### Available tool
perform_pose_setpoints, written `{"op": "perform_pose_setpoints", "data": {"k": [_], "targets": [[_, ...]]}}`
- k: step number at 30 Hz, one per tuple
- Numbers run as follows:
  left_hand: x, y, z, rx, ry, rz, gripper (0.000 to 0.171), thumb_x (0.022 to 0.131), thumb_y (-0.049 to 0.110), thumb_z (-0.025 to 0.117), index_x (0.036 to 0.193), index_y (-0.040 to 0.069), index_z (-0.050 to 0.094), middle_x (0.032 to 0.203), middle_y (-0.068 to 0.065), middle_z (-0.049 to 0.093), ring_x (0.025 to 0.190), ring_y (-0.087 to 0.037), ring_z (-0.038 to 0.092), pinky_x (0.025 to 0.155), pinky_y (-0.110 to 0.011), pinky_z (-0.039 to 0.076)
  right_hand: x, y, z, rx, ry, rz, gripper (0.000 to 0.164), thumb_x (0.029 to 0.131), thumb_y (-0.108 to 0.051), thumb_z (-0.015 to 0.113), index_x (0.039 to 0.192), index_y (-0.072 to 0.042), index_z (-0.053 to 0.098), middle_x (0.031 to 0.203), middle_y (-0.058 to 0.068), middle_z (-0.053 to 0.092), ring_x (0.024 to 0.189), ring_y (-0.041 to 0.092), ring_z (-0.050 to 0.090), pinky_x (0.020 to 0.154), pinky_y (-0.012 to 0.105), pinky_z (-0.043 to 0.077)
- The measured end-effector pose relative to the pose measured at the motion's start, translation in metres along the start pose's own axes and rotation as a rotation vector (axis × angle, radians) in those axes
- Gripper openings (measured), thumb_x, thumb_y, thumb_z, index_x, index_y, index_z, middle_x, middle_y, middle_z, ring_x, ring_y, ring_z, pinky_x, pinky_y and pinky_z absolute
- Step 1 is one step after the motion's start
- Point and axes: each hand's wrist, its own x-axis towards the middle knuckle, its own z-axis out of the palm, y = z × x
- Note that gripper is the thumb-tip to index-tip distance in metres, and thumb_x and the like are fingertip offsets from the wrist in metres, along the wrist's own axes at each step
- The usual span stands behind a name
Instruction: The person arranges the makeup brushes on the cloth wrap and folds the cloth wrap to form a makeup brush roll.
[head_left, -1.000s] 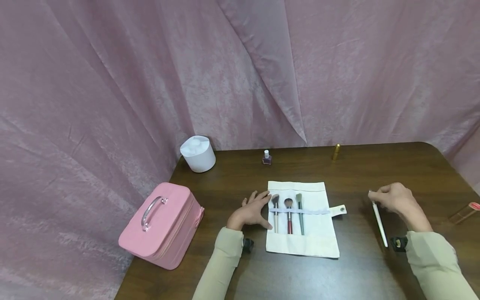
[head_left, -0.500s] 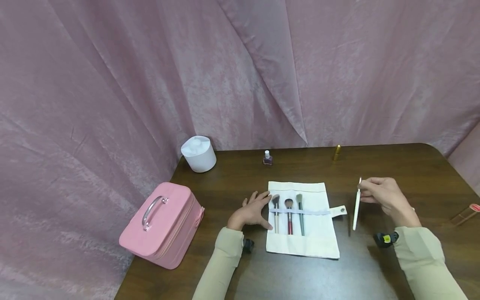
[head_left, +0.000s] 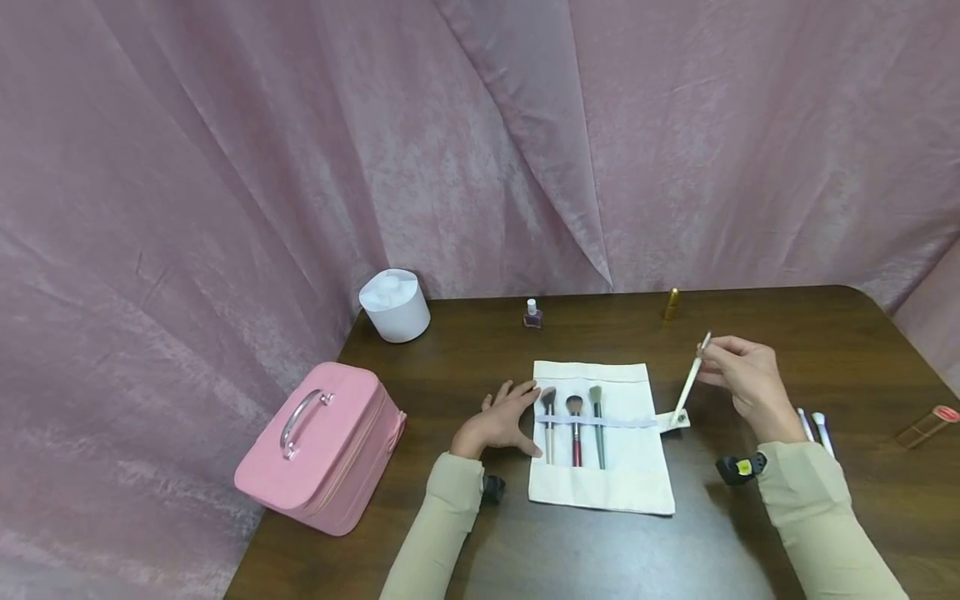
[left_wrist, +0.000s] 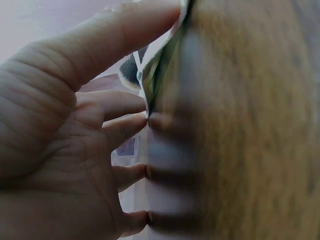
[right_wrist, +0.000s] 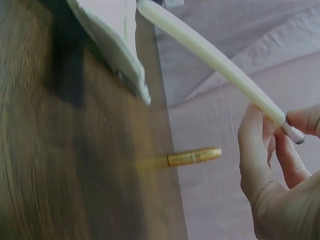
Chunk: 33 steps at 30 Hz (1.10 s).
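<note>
My right hand (head_left: 750, 383) pinches a slim white makeup brush (head_left: 688, 383) near its upper end. The brush slants, its lower end overlapping the snap strap (head_left: 673, 420) of a white cloth brush roll (head_left: 637, 487) in the head view. In the right wrist view the thumb and fingers meet at the short end of the white brush (right_wrist: 220, 65). Spread fingers of my left hand (head_left: 498, 423) rest at the roll's left edge. Under the roll's elastic band lie a pale-handled brush (head_left: 550, 433), a red-handled brush (head_left: 577, 442) and a green brush (head_left: 600, 437).
A pink case (head_left: 318, 446) stands left, a white round container (head_left: 395, 308) behind it. Nail polish (head_left: 532, 317) and a gold tube (head_left: 671, 304) stand at the back. Two white brushes (head_left: 822, 433) and a brown-gold tube (head_left: 926, 427) are at right.
My right hand has lifted the white makeup brush and carried it left to the roll's strap, tilting it. Two white brushes have come into sight beside the right forearm. The left hand has stayed put.
</note>
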Motion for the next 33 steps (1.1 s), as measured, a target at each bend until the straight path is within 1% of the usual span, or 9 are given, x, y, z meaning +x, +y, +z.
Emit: {"op": "perform_pose_setpoints", "data": {"k": [6, 11, 14, 18, 22, 27, 33], "targets": [[0.001, -0.001, 0.000, 0.010, 0.001, 0.003, 0.102, 0.076, 0.029, 0.091, 0.159, 0.013, 0.034, 0.167, -0.001, 0.020, 0.153, -0.036, 0.007, 0.116, -0.066, 0.010, 0.004, 0.004, 0.012, 0.102, 0.069, -0.049, 0.031, 0.089, 0.014, 0.058, 0.077, -0.009, 0.075, 0.080, -0.004, 0.070, 0.066, 0.009, 0.070, 0.060, 0.027, 0.059], [0.001, -0.002, 0.002, 0.013, -0.002, 0.002, 0.102, 0.076, 0.028, 0.091, 0.159, 0.014, 0.034, 0.167, -0.001, 0.020, 0.154, -0.036, 0.006, 0.116, -0.066, 0.010, 0.006, 0.006, 0.024, 0.120, 0.119, -0.067, 0.032, 0.088, 0.015, 0.060, 0.079, -0.012, 0.075, 0.082, -0.004, 0.070, 0.068, 0.009, 0.070, 0.062, 0.026, 0.058], [0.002, -0.003, 0.001, 0.014, -0.001, 0.000, 0.102, 0.076, 0.028, 0.091, 0.159, 0.014, 0.034, 0.167, -0.001, 0.020, 0.154, -0.036, 0.006, 0.116, -0.065, 0.010, 0.008, 0.007, 0.032, 0.145, 0.139, -0.075, 0.029, 0.088, 0.014, 0.062, 0.082, -0.011, 0.075, 0.083, -0.003, 0.070, 0.070, 0.009, 0.070, 0.062, 0.027, 0.059], [0.002, -0.003, 0.000, 0.010, 0.000, 0.001, 0.102, 0.076, 0.029, 0.091, 0.159, 0.013, 0.034, 0.167, -0.001, 0.020, 0.154, -0.036, 0.006, 0.116, -0.065, 0.009, 0.011, 0.009, 0.041, 0.182, 0.143, -0.077, 0.027, 0.088, 0.016, 0.062, 0.087, -0.009, 0.072, 0.082, -0.001, 0.070, 0.071, 0.010, 0.069, 0.062, 0.028, 0.059], [0.002, -0.003, -0.001, 0.002, 0.000, 0.003, 0.102, 0.076, 0.029, 0.091, 0.159, 0.014, 0.034, 0.168, -0.001, 0.019, 0.154, -0.036, 0.005, 0.116, -0.065, 0.009, 0.014, 0.013, 0.050, 0.208, 0.120, -0.062, 0.028, 0.088, 0.018, 0.061, 0.087, -0.009, 0.070, 0.078, 0.002, 0.068, 0.068, 0.011, 0.069, 0.063, 0.029, 0.059], [0.002, -0.003, 0.000, -0.002, 0.001, 0.004, 0.102, 0.076, 0.030, 0.091, 0.159, 0.014, 0.034, 0.168, -0.001, 0.019, 0.154, -0.036, 0.005, 0.116, -0.066, 0.009, 0.016, 0.016, 0.062, 0.172, 0.122, -0.023, 0.027, 0.089, 0.016, 0.061, 0.087, -0.010, 0.067, 0.077, 0.000, 0.067, 0.067, 0.011, 0.068, 0.063, 0.029, 0.059], [0.001, -0.003, 0.000, 0.001, 0.001, 0.003, 0.103, 0.076, 0.030, 0.091, 0.160, 0.014, 0.033, 0.168, 0.000, 0.018, 0.154, -0.035, 0.005, 0.116, -0.066, 0.009, 0.015, 0.022, 0.072, 0.042, 0.121, 0.045, 0.020, 0.090, 0.012, 0.063, 0.099, -0.006, 0.061, 0.083, -0.003, 0.064, 0.074, 0.008, 0.065, 0.067, 0.025, 0.058]]}}
